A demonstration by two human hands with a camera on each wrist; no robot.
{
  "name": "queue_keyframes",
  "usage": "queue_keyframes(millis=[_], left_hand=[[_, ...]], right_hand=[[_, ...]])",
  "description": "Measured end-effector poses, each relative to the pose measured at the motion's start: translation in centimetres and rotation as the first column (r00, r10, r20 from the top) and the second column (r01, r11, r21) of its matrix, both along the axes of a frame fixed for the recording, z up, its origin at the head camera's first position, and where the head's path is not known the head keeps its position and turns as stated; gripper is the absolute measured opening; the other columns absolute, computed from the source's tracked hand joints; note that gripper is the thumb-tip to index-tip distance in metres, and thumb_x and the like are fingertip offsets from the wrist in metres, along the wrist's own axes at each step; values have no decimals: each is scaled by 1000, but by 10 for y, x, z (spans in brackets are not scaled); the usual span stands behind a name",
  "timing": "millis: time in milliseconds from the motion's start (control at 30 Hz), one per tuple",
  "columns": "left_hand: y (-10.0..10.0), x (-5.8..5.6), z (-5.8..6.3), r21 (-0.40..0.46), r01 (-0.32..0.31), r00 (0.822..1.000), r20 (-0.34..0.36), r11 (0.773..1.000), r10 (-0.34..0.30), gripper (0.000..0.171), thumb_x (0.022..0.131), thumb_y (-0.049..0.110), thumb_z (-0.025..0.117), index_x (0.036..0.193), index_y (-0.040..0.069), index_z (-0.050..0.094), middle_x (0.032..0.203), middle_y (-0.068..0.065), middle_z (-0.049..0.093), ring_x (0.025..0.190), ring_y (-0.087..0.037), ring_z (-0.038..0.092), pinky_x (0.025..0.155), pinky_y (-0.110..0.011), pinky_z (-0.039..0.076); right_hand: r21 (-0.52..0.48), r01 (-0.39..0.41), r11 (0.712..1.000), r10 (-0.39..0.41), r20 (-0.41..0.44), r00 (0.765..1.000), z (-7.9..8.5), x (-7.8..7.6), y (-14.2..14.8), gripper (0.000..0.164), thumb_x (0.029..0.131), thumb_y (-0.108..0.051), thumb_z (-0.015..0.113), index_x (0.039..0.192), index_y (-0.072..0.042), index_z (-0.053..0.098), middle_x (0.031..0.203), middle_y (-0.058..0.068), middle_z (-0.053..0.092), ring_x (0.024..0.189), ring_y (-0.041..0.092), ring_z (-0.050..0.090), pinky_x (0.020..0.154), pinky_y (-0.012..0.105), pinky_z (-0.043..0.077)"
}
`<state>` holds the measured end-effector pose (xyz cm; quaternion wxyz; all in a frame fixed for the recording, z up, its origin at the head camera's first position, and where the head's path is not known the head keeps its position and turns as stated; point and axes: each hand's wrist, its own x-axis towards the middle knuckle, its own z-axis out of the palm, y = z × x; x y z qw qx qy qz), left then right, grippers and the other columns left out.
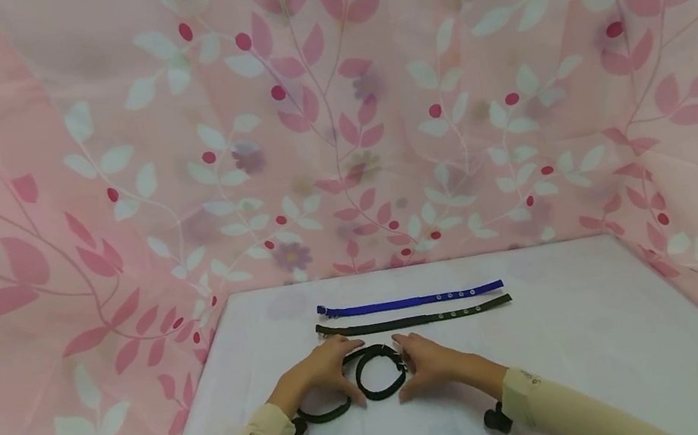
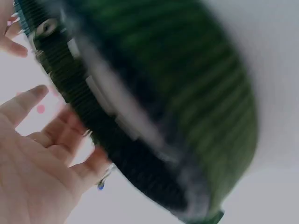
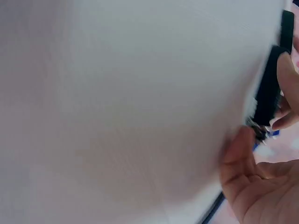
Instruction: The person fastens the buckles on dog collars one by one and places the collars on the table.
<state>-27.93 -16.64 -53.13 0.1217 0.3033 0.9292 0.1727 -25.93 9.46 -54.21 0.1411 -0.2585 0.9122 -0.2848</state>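
A dark looped collar (image 1: 385,398) lies on the table between the two hands. My left hand (image 1: 325,366) is at its left, thumb and fingers spread. My right hand (image 1: 432,361) is on the other side, fingertips beside the metal buckle (image 3: 259,130), also with thumb and fingers apart. A second looped collar, green (image 1: 327,416), lies under and behind the left hand, which hides part of it. This ribbed green band (image 2: 187,84) fills much of the left wrist view, close to the camera and blurred.
Beyond the hands, a blue collar (image 1: 398,304) and a dark olive collar (image 1: 394,324) lie straight and parallel, with eyelets toward the right. A white cloth covers the table (image 1: 583,332). Pink floral fabric (image 1: 335,135) hangs at the back and both sides.
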Motion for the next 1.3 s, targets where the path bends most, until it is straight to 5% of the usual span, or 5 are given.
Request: queue_keyframes(millis=[200, 400, 767, 1033, 1300], left_hand=[[-9, 21, 24, 58, -66, 997, -32, 996, 67, 97, 76, 69, 71, 153, 22, 36, 153, -13, 40, 139, -35, 41, 106, -59, 41], [-21, 31, 37, 86, -79, 957, -273, 993, 100, 86, 87, 74, 51, 157, 30, 27, 162, -14, 25, 146, -39, 29, 113, -64, 27], [-49, 24, 26, 45, -164, 878, -449, 985, 167, 82, 91, 67, 52, 158, 32, 21, 166, -15, 0, 152, -40, 10, 114, -70, 7], [-68, 6, 17, 233, -69, 912, -380, 970, 156, 80, 94, 52, 57, 159, 21, 21, 165, -21, 7, 146, -49, 23, 111, -72, 15], [-84, -12, 2, 464, 23, 971, -222, 885, 91, 67, 99, 30, 51, 157, 9, 23, 160, -24, 23, 143, -49, 27, 108, -72, 24]], right_hand=[[57, -33, 998, 41, -159, 986, 16, 11, 20, 110, 70, -56, 84, 157, -24, 24, 132, 11, 50, 92, 14, 58, 76, 32, 53], [116, 45, 992, 16, -477, 879, 19, 15, 43, 94, 85, -70, 59, 159, -30, 17, 163, 13, 20, 140, 38, 38, 109, 64, 33], [105, 106, 989, -36, -517, 855, 13, 11, 85, 104, 77, -72, 66, 159, -28, 19, 167, 13, -1, 146, 46, 23, 112, 72, 16], [81, 125, 989, -74, -458, 886, 7, -4, 114, 119, 62, -70, 80, 158, -28, 23, 166, 13, 5, 143, 48, 28, 107, 76, 20], [7, 237, 972, -215, -392, 894, 5, -20, 144, 102, 68, -60, 83, 150, -15, 40, 154, 22, 34, 135, 49, 38, 100, 74, 34]])
